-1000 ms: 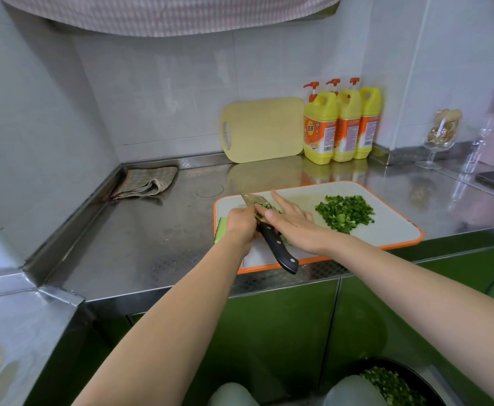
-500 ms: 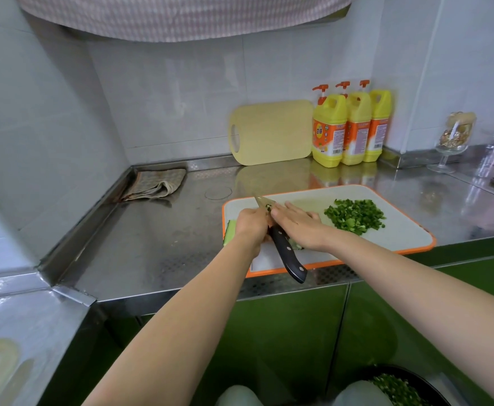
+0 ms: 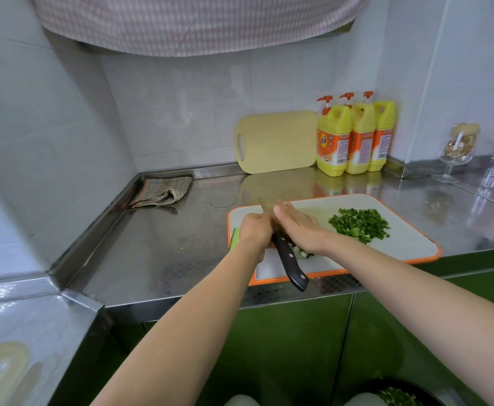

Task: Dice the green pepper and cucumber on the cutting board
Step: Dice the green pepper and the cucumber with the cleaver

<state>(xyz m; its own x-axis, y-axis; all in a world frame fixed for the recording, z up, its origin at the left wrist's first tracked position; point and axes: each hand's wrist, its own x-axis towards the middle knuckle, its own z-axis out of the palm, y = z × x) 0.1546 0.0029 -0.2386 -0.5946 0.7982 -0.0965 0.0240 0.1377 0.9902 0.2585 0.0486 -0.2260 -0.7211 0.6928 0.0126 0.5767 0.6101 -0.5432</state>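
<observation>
**Pepper heaped, cucumber in hand**

At the far left a folded cloth [image 3: 163, 191] lies in the corner of the steel table [image 3: 166, 253]. Next comes the cutting board [image 3: 401, 244], white with an orange rim, set near the table's front edge. A green strip of cucumber [image 3: 235, 240] shows at the board's left rim, mostly hidden behind the left hand [image 3: 254, 232]. That hand's fingers are curled tight against the left side of the knife [image 3: 289, 263]; whether they grip the blade, the cucumber or both I cannot tell. The knife's dark handle points back toward the person with no hand on it, its end overhanging the board's front rim. The right hand [image 3: 298, 230] lies along the blade's other side, fingers straight and together, holding nothing. A few pale cucumber bits [image 3: 302, 254] sit just beside its wrist. Further right the diced pepper [image 3: 360, 225] is heaped on the board, apart from both hands. Behind, a yellow board [image 3: 278, 142] leans on the wall beside three yellow bottles [image 3: 354, 139].

The pepper looks finished; the cucumber is the step in hand. With the handle free, this reads as clearing the blade or resetting the strip, not a cut. Next, the right hand needs to take the handle, the left must pin the cucumber with fingertips tucked back, and cross cuts follow.
</observation>
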